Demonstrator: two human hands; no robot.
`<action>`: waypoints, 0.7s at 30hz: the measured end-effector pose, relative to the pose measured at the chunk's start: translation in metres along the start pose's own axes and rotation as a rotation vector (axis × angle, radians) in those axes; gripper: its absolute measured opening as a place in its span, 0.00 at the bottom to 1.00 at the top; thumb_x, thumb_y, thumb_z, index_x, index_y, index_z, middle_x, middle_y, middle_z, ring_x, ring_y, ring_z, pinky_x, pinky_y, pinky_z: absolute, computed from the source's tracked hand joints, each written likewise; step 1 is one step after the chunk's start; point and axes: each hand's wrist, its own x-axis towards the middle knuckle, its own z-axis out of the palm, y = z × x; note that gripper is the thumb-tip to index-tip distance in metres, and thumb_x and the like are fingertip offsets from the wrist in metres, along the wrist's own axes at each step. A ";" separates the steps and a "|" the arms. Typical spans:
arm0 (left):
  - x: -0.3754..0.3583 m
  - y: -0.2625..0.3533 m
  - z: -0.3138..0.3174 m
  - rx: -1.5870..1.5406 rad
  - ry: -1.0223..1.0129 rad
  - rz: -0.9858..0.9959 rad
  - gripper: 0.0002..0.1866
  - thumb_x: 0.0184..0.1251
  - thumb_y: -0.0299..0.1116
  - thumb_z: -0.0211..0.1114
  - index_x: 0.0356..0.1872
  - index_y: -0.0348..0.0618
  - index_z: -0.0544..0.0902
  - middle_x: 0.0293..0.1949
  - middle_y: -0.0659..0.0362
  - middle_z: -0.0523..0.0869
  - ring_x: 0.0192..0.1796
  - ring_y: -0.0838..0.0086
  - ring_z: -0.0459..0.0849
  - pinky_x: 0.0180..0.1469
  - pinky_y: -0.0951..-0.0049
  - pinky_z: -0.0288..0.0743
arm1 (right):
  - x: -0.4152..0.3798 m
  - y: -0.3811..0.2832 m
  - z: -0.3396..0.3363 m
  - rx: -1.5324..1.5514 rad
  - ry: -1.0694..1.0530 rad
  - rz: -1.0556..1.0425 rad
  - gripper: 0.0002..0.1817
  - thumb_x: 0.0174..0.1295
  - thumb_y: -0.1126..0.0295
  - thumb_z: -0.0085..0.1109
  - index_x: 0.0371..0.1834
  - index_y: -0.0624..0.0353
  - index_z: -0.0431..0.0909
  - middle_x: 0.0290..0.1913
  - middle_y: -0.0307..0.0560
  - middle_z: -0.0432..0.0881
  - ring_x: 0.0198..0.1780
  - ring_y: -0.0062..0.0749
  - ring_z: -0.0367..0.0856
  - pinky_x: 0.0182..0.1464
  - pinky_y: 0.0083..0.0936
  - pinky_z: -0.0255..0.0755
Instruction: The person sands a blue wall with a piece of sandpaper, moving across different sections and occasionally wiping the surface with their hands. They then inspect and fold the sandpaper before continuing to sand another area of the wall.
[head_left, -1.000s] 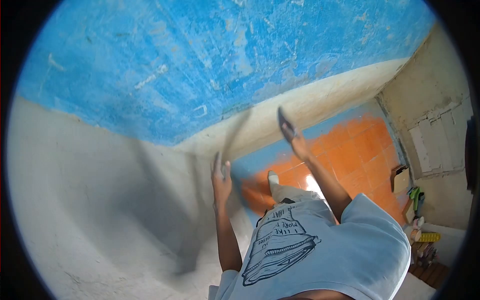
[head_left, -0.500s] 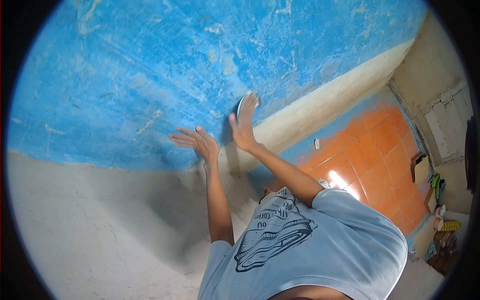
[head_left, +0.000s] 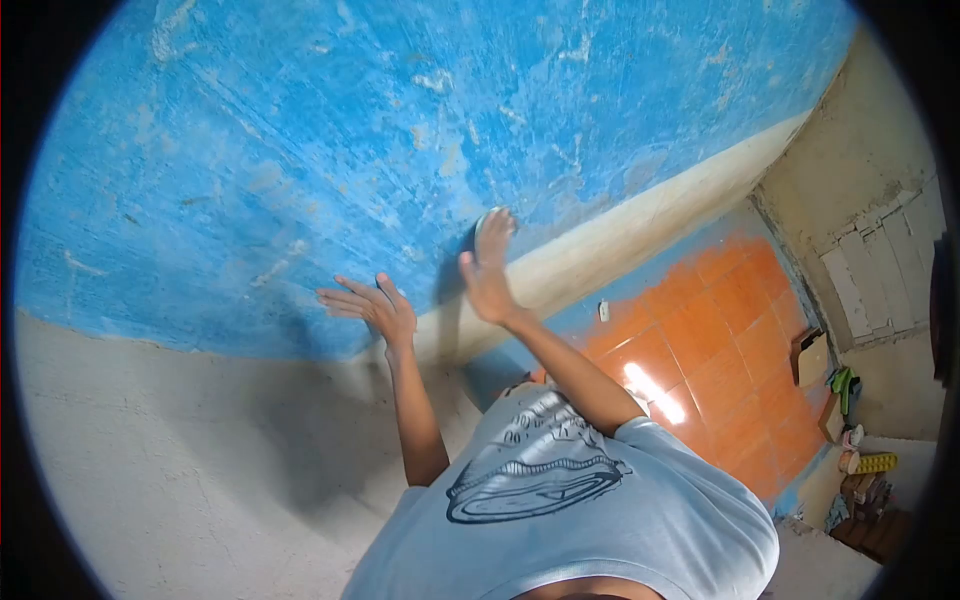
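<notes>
My right hand presses a thin, pale-edged flat piece against the scuffed blue wall, its fingers laid over the piece and the thumb out to the side. What the piece is cannot be made out. Lower and to the left, my left hand has its fingers spread at the blue wall and holds nothing. Whether its palm touches the surface is unclear.
A pale band borders the blue area. Beyond it are orange tiles with a small white object. Grey wall lies at the left. Cardboard, green and yellow items sit at the right.
The view has shifted, so wall, floor and hands appear lower and further left. Against the wall marks, both hands stay in nearly the same places.
</notes>
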 end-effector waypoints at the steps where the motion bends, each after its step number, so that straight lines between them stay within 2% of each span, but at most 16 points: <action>1: 0.003 0.000 0.000 -0.014 -0.007 -0.011 0.47 0.85 0.62 0.34 0.82 0.34 0.27 0.79 0.31 0.17 0.81 0.37 0.13 0.75 0.29 0.12 | 0.019 0.029 -0.014 -0.058 0.090 -0.055 0.45 0.83 0.44 0.29 0.83 0.72 0.28 0.84 0.70 0.20 0.85 0.61 0.15 0.83 0.55 0.18; 2: 0.005 0.001 0.000 -0.017 -0.007 -0.024 0.47 0.84 0.62 0.34 0.82 0.35 0.27 0.79 0.31 0.17 0.81 0.37 0.13 0.75 0.29 0.12 | 0.041 0.057 -0.033 -0.115 0.179 -0.106 0.44 0.83 0.45 0.29 0.83 0.72 0.28 0.85 0.69 0.20 0.85 0.60 0.15 0.83 0.54 0.17; 4: 0.000 0.005 -0.001 -0.018 -0.020 -0.056 0.47 0.84 0.62 0.34 0.82 0.36 0.27 0.79 0.31 0.16 0.81 0.37 0.13 0.74 0.29 0.11 | 0.099 0.089 -0.096 0.190 0.462 0.166 0.41 0.85 0.49 0.28 0.84 0.70 0.28 0.86 0.64 0.21 0.86 0.56 0.17 0.84 0.49 0.16; 7: -0.001 0.014 0.007 -0.103 0.024 -0.112 0.47 0.84 0.63 0.33 0.83 0.36 0.27 0.79 0.32 0.16 0.81 0.38 0.12 0.74 0.30 0.11 | 0.121 0.076 -0.110 0.100 0.591 0.221 0.39 0.85 0.52 0.25 0.84 0.69 0.28 0.86 0.60 0.21 0.86 0.54 0.17 0.84 0.45 0.15; 8: 0.001 0.017 0.010 -0.102 0.034 -0.144 0.48 0.84 0.64 0.33 0.82 0.36 0.27 0.79 0.32 0.16 0.81 0.38 0.12 0.74 0.30 0.11 | 0.104 0.061 -0.080 -0.011 0.583 0.115 0.37 0.86 0.55 0.27 0.84 0.70 0.31 0.86 0.63 0.22 0.86 0.55 0.17 0.84 0.47 0.16; 9: 0.001 0.021 0.012 -0.099 0.044 -0.180 0.48 0.84 0.64 0.33 0.82 0.36 0.27 0.79 0.32 0.16 0.81 0.38 0.12 0.74 0.30 0.11 | 0.078 0.036 -0.049 0.004 0.519 0.113 0.38 0.84 0.57 0.35 0.83 0.74 0.35 0.86 0.69 0.26 0.86 0.62 0.21 0.84 0.51 0.20; 11: 0.002 0.028 0.013 -0.102 0.059 -0.209 0.49 0.83 0.65 0.33 0.82 0.35 0.27 0.79 0.32 0.16 0.81 0.38 0.12 0.74 0.29 0.11 | 0.010 0.027 0.027 -0.122 0.290 -0.050 0.42 0.80 0.58 0.44 0.81 0.81 0.39 0.85 0.74 0.31 0.85 0.71 0.27 0.84 0.55 0.25; 14: 0.002 0.029 0.013 -0.097 0.062 -0.184 0.49 0.83 0.66 0.34 0.82 0.36 0.27 0.79 0.32 0.16 0.81 0.37 0.12 0.74 0.27 0.13 | -0.013 0.040 0.006 -0.427 -0.127 -0.238 0.44 0.82 0.47 0.35 0.84 0.73 0.35 0.86 0.67 0.26 0.85 0.67 0.21 0.85 0.51 0.24; 16: -0.003 0.016 0.017 -0.062 0.062 -0.165 0.49 0.83 0.66 0.35 0.83 0.36 0.28 0.79 0.32 0.16 0.81 0.36 0.13 0.74 0.26 0.14 | 0.048 0.050 -0.037 -0.257 0.280 -0.023 0.43 0.82 0.47 0.32 0.84 0.71 0.33 0.86 0.64 0.25 0.85 0.63 0.20 0.85 0.50 0.23; 18: -0.001 0.015 0.019 -0.044 0.089 -0.142 0.49 0.83 0.65 0.35 0.83 0.36 0.29 0.80 0.32 0.17 0.81 0.35 0.14 0.74 0.25 0.15 | 0.104 0.057 -0.089 0.043 0.554 0.250 0.41 0.83 0.54 0.34 0.83 0.73 0.29 0.85 0.67 0.23 0.85 0.61 0.19 0.85 0.48 0.21; 21: -0.004 0.009 0.023 0.009 0.155 -0.095 0.48 0.84 0.64 0.35 0.83 0.35 0.30 0.80 0.31 0.19 0.81 0.34 0.16 0.74 0.25 0.17 | 0.110 0.040 -0.086 0.041 0.583 0.225 0.40 0.83 0.58 0.32 0.82 0.75 0.27 0.85 0.69 0.20 0.85 0.59 0.17 0.85 0.48 0.20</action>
